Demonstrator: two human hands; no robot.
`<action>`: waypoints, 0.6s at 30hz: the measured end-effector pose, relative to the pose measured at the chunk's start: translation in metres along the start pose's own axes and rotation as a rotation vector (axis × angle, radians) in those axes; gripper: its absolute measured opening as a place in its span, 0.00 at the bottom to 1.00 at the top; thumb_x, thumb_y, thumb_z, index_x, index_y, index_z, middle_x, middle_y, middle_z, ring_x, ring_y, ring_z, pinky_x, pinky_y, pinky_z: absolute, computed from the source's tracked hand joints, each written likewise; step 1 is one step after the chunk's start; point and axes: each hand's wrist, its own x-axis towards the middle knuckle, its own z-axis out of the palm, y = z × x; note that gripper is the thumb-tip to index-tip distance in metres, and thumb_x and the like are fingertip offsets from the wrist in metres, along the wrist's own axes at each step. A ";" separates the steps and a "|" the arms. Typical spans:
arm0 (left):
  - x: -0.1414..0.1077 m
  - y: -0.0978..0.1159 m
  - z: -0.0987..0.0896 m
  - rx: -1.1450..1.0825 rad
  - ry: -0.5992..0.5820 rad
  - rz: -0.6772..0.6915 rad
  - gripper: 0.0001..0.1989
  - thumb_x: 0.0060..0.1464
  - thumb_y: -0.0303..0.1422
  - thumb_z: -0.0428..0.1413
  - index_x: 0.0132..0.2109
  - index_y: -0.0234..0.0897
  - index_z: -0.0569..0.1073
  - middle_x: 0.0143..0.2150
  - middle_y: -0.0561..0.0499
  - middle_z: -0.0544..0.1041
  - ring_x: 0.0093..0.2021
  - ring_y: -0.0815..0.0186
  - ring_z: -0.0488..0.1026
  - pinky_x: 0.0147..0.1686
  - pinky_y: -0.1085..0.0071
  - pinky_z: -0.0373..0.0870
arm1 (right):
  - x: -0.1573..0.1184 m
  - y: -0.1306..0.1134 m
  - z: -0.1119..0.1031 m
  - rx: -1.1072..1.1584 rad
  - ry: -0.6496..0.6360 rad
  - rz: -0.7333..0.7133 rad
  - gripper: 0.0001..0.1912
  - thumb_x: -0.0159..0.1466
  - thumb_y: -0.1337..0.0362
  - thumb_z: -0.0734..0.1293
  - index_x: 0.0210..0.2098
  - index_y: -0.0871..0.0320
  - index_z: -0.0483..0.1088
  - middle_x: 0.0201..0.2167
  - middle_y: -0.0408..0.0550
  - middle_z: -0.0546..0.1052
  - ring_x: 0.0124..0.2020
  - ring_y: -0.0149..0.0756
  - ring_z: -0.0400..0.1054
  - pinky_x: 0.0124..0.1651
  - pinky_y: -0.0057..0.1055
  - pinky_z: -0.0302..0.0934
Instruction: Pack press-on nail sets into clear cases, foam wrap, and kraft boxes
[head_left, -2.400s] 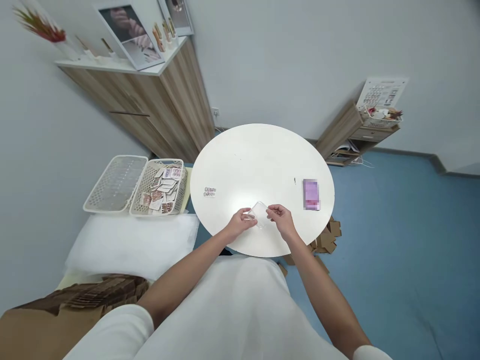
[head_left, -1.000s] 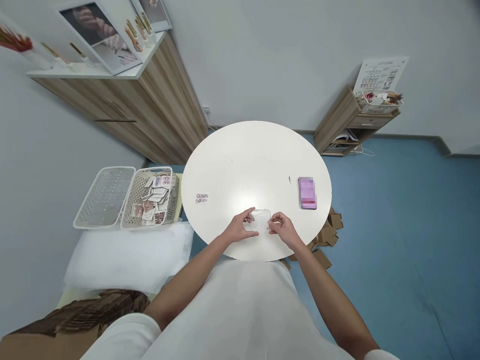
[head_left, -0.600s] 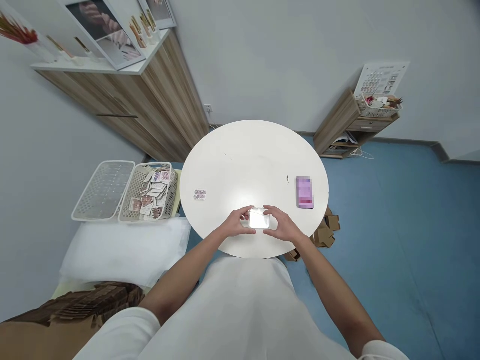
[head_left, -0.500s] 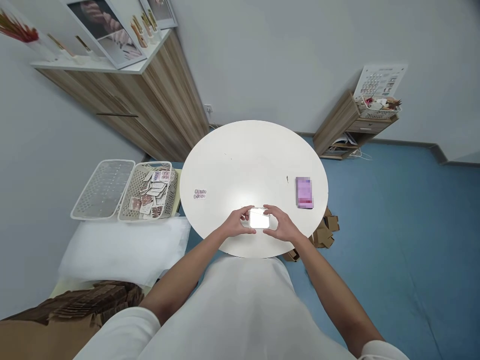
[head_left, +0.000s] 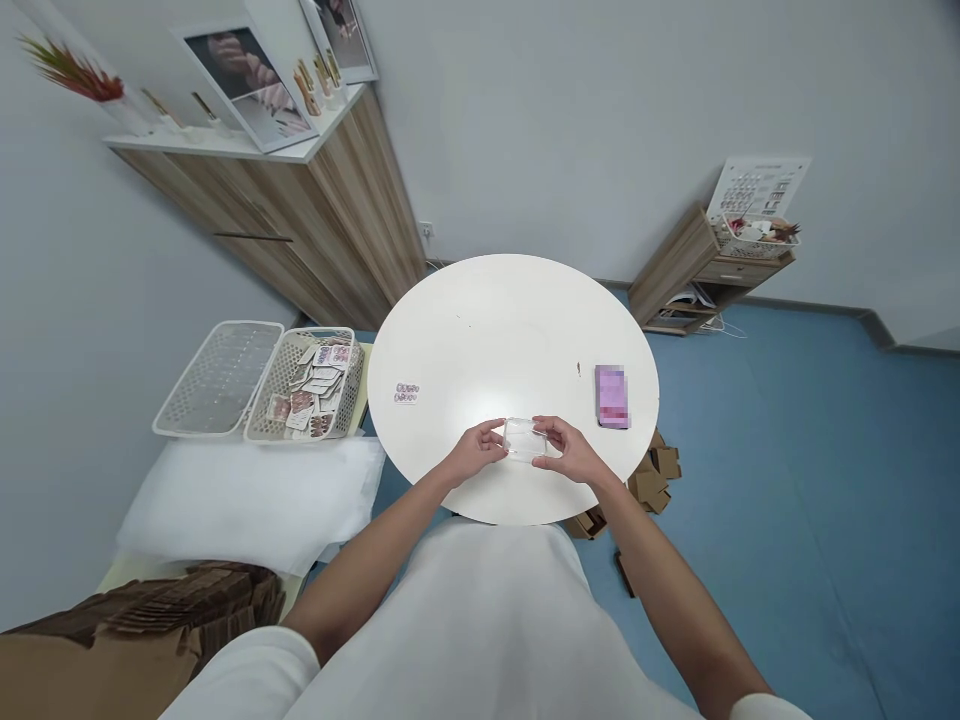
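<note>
Between my hands, above the near part of the white oval table (head_left: 517, 330), is a small clear plastic box (head_left: 524, 440). My left hand (head_left: 477, 452) grips its left edge between thumb and fingers. On the opposite edge, my right hand (head_left: 565, 450) holds it the same way. Whether anything lies inside the box I cannot make out. A small sheet of press-on nails (head_left: 406, 393) rests at the table's left side. To the right lies a purple packet (head_left: 613, 397), its face blurred, with a tiny dark item (head_left: 578, 369) beside it.
A white basket (head_left: 255, 425) of small cards stands left of the table, beside a clear plastic bin (head_left: 217, 380). White sheeting (head_left: 255, 495) and brown cardboard (head_left: 90, 670) lie nearer. Cardboard boxes (head_left: 651, 480) sit on the floor at right. A wooden cabinet (head_left: 367, 200) stands behind.
The box has tilted, so its bright white glare is gone and it looks see-through. Both hands keep hold of it. The whole view has shifted slightly.
</note>
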 end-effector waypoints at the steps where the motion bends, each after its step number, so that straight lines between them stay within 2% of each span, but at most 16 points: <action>1: 0.000 -0.002 -0.001 -0.011 0.028 -0.010 0.29 0.41 0.33 0.61 0.52 0.36 0.64 0.34 0.50 0.71 0.33 0.70 0.69 0.38 0.68 0.65 | 0.001 0.000 0.000 0.006 -0.002 0.003 0.28 0.43 0.59 0.73 0.42 0.55 0.65 0.54 0.51 0.63 0.50 0.39 0.63 0.54 0.38 0.55; 4: 0.001 -0.008 -0.002 -0.012 0.079 -0.005 0.24 0.40 0.33 0.61 0.46 0.34 0.68 0.33 0.50 0.72 0.31 0.70 0.70 0.37 0.68 0.65 | 0.007 -0.001 0.001 0.062 0.023 0.050 0.25 0.48 0.57 0.70 0.45 0.54 0.64 0.48 0.50 0.68 0.44 0.37 0.67 0.48 0.37 0.60; 7: -0.001 -0.015 -0.002 0.011 0.097 0.014 0.22 0.41 0.34 0.61 0.45 0.34 0.68 0.35 0.48 0.73 0.31 0.71 0.70 0.37 0.69 0.66 | 0.015 0.000 0.003 0.134 0.114 0.131 0.19 0.54 0.55 0.65 0.43 0.55 0.66 0.42 0.48 0.71 0.37 0.34 0.70 0.44 0.35 0.62; 11: -0.004 -0.024 -0.002 0.032 0.101 0.036 0.20 0.42 0.34 0.61 0.44 0.34 0.69 0.35 0.48 0.72 0.30 0.72 0.69 0.36 0.70 0.67 | 0.026 0.009 0.012 0.195 0.241 0.267 0.17 0.55 0.55 0.64 0.42 0.56 0.67 0.35 0.47 0.73 0.29 0.31 0.71 0.40 0.34 0.64; 14: -0.005 -0.031 -0.004 0.023 0.116 0.049 0.20 0.41 0.33 0.61 0.43 0.34 0.69 0.35 0.49 0.72 0.29 0.73 0.69 0.36 0.70 0.67 | 0.029 0.017 0.020 0.228 0.289 0.318 0.17 0.56 0.56 0.64 0.42 0.58 0.67 0.30 0.46 0.73 0.27 0.30 0.70 0.38 0.34 0.64; 18: -0.005 -0.036 -0.006 0.026 0.131 0.038 0.20 0.40 0.33 0.61 0.43 0.34 0.70 0.34 0.50 0.72 0.29 0.73 0.69 0.36 0.70 0.67 | 0.030 0.023 0.028 0.266 0.313 0.307 0.17 0.56 0.56 0.63 0.42 0.58 0.68 0.30 0.46 0.73 0.26 0.30 0.69 0.38 0.34 0.64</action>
